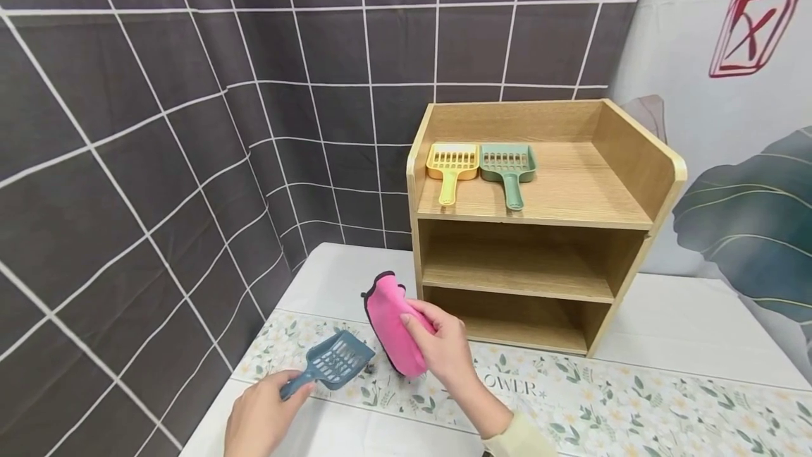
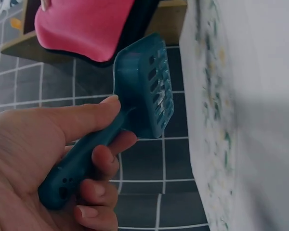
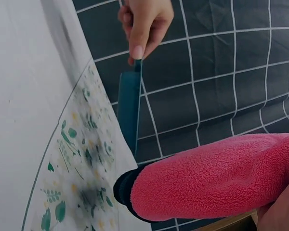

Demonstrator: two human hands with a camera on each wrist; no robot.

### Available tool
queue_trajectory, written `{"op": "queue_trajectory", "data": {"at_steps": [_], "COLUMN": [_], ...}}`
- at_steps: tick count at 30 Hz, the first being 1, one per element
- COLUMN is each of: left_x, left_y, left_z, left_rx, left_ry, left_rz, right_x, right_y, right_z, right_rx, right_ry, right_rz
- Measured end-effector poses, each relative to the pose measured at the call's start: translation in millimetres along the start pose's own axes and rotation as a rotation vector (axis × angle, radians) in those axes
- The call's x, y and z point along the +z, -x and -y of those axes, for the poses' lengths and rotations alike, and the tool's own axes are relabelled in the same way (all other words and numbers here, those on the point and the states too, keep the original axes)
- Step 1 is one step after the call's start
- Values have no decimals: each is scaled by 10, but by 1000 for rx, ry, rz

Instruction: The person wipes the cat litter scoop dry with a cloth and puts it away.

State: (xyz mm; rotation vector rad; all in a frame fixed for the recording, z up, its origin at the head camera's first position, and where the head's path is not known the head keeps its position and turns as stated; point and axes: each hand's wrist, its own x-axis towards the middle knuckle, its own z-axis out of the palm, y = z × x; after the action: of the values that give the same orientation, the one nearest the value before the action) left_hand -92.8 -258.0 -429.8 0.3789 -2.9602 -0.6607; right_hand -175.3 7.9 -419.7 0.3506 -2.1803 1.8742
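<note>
My left hand (image 1: 263, 411) grips the handle of a blue slotted litter scoop (image 1: 339, 360), its thumb laid along the handle top in the left wrist view. The scoop's basket points away and to the right, close over the floral table runner. My right hand (image 1: 444, 344) pinches a folded pink cloth (image 1: 396, 326) with dark edging. This cloth (image 3: 212, 180) looks fluffy in the right wrist view and hangs just right of the scoop's basket. In the left wrist view the scoop (image 2: 139, 91) overlaps the cloth's lower edge.
A wooden shelf unit (image 1: 545, 226) stands behind my right hand. On its top board lie a yellow litter scoop (image 1: 452, 164) and a green litter scoop (image 1: 509, 168), side by side. The white table carries a floral runner (image 1: 634, 400). A dark checked curtain (image 1: 158, 182) hangs at the left and back.
</note>
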Motion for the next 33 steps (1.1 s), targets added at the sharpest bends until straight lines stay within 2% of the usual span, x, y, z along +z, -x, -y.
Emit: {"op": "queue_trajectory", "data": {"at_steps": [4, 6, 10, 14, 20, 23, 27, 33], "left_x": [-47, -59, -60, -49, 1, 49, 140, 299], "left_y": [71, 109, 175, 216, 266, 277, 255, 179], "left_z": [-152, -218, -339, -464, -655, -751, -855, -983], "left_rx": [30, 69, 161, 225, 326, 402, 505, 733], "left_ry": [0, 5, 45, 84, 123, 166, 272, 390], "left_rz": [-1, -5, -29, -36, -61, -117, -186, -312], "right_x": [-49, -70, -113, -174, -314, -407, -531, -688], "right_y": [29, 54, 107, 165, 283, 346, 417, 485], "right_z": [-3, -4, -20, -52, -55, -46, -39, -34], "right_rx": [-105, -177, -386, -594, -790, -839, -850, -854], "right_ry": [56, 90, 175, 235, 294, 327, 375, 468], "right_rz": [-34, -54, -81, -49, 54, 100, 144, 208]}}
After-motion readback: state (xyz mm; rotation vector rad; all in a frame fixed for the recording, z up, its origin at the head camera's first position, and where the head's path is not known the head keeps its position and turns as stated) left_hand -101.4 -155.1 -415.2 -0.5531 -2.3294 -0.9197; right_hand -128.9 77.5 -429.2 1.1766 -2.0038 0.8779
